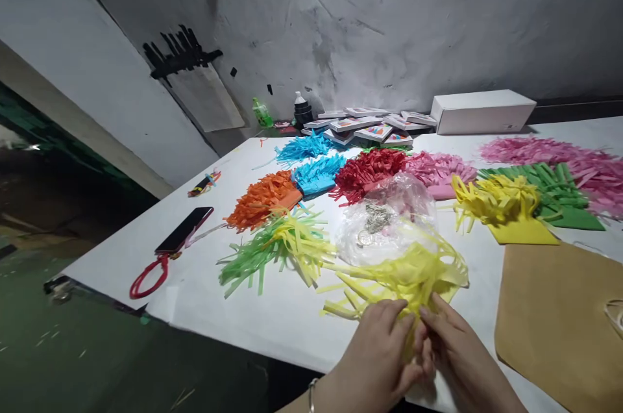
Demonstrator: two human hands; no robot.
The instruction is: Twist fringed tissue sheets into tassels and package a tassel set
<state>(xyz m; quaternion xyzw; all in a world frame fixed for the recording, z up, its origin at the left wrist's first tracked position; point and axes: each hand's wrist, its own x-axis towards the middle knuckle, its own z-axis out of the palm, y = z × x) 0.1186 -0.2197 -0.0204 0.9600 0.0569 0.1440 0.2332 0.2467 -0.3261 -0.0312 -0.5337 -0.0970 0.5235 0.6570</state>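
Observation:
Both my hands meet at the table's near edge on a yellow fringed paper piece [403, 273]. My left hand [377, 351] pinches its lower end with curled fingers. My right hand [455, 351] presses against the same end from the right, fingers closed around it. The fringe fans out up and to the left over the white table [204, 296]. Just behind it lies a clear plastic bag [384, 221] holding small metal rings.
Fringed paper piles lie across the table: green-yellow [272, 247], orange [263, 199], blue [316, 173], red [367, 173], pink [559, 160], green [549, 189], yellow [501, 208]. Brown paper [559, 322] sits right. A phone [185, 230] with red cord lies left. A white box [481, 111] stands behind.

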